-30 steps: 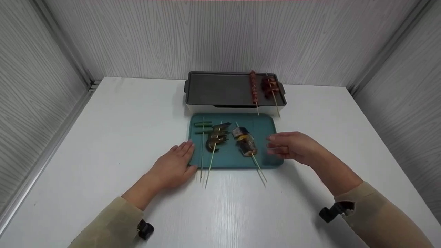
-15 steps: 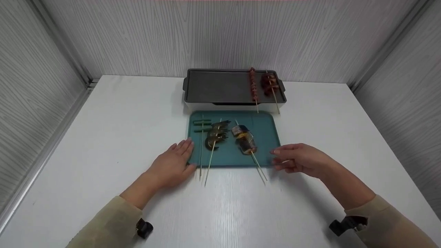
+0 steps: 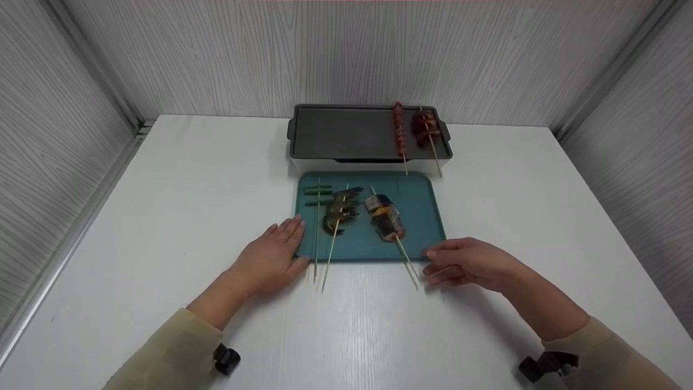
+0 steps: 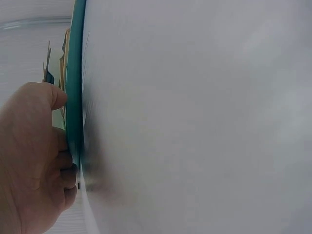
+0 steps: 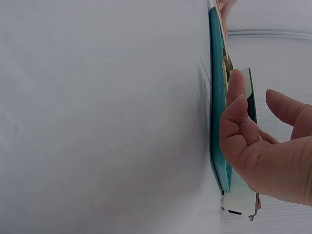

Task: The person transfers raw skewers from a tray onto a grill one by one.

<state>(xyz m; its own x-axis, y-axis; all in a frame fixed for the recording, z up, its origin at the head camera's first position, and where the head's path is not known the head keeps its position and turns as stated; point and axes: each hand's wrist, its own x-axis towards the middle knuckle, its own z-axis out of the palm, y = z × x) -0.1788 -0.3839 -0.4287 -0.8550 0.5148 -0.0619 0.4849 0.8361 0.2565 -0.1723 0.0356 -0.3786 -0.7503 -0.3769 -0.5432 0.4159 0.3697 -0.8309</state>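
Observation:
A teal tray (image 3: 414, 216) holds three skewers: one of green vegetable pieces (image 3: 319, 190), one of shrimp (image 3: 341, 214), and one of fish chunks (image 3: 389, 223) with a yellow piece between. Stick ends poke past its front edge. My left hand (image 3: 270, 260) rests on the front left corner, fingers straight; in the left wrist view its thumb lies against the tray's edge (image 4: 74, 73). My right hand (image 3: 471, 262) is by the front right corner, close to the fish skewer's sticks. Seen from the right wrist, its fingers (image 5: 234, 114) bend loosely, thumb apart, holding nothing.
Behind the tray stands a griddle with a dark plate (image 3: 341, 132) and a white base. Across its right end lie a red beaded-looking skewer (image 3: 399, 130) and a dark red skewer (image 3: 425, 130), sticks overhanging the front. Wood-grain panels (image 3: 346, 54) enclose the white table (image 3: 346, 336).
My right hand has come from beside the tray's right side toward the front right corner, nearer the fish skewer's stick ends. My left hand stays at the left corner.

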